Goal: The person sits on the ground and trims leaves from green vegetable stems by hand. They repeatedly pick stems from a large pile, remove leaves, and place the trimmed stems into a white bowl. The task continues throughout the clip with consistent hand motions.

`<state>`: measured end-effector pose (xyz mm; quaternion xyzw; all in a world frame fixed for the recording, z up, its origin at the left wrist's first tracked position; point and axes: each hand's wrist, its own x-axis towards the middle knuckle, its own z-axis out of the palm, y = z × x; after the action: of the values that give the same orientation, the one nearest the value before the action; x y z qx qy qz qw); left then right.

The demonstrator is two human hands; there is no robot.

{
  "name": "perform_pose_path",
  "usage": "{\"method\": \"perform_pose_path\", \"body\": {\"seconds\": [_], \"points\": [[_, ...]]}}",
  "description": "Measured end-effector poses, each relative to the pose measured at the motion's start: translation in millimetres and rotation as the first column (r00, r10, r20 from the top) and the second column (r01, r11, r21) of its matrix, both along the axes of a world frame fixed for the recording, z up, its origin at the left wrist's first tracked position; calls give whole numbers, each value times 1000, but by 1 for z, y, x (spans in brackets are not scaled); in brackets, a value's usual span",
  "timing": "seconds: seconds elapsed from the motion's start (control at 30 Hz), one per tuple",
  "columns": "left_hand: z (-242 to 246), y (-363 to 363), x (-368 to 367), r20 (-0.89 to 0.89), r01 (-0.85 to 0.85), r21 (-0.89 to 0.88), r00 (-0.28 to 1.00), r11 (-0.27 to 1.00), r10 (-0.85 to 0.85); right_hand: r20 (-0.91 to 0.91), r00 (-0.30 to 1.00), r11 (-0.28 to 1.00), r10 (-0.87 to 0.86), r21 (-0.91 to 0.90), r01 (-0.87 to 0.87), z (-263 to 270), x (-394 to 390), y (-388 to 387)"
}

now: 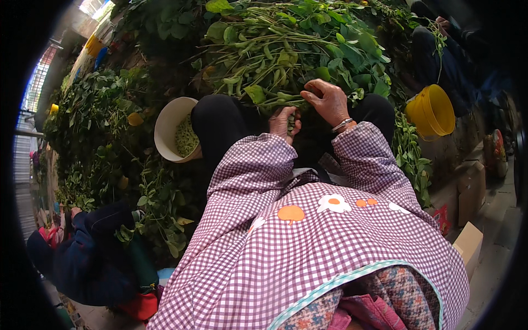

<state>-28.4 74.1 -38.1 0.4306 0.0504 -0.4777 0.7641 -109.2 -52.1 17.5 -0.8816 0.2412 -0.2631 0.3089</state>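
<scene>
My left hand [285, 125] is curled around several green pods between my knees. Just above it to the right is my right hand [326, 100], a metal bracelet at its wrist. Its thumb and forefinger are bent close together at the lower edge of the bean plants [268, 53]; whether they pinch anything cannot be told. These cut stalks with leaves and plump pods lie heaped in front of my knees. A white bucket [167, 132], partly filled with green pods or beans [186, 138], stands against my left knee.
More leafy plants [103, 111] are piled at the left. A yellow bucket [439, 111] lies tilted at the right, near another person's dark-clothed leg [427, 53]. A person in dark clothes [90, 255] sits at the lower left. Cardboard boxes [470, 189] stand at the right.
</scene>
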Motion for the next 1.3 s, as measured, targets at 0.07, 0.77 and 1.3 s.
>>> {"method": "perform_pose_path", "body": {"seconds": [0.07, 0.77, 1.3], "points": [[4, -1, -1, 12, -21, 42, 1000, 999, 20, 19, 1000, 994, 23, -103, -20, 19, 7, 6], [-5, -3, -4, -11, -125, 197, 992, 972, 129, 241, 960, 783, 140, 567, -256, -17, -3, 8], [114, -24, 45, 385, 206, -179, 915, 962, -124, 607, 705, 619, -367, 725, -301, 70, 17, 16]]}}
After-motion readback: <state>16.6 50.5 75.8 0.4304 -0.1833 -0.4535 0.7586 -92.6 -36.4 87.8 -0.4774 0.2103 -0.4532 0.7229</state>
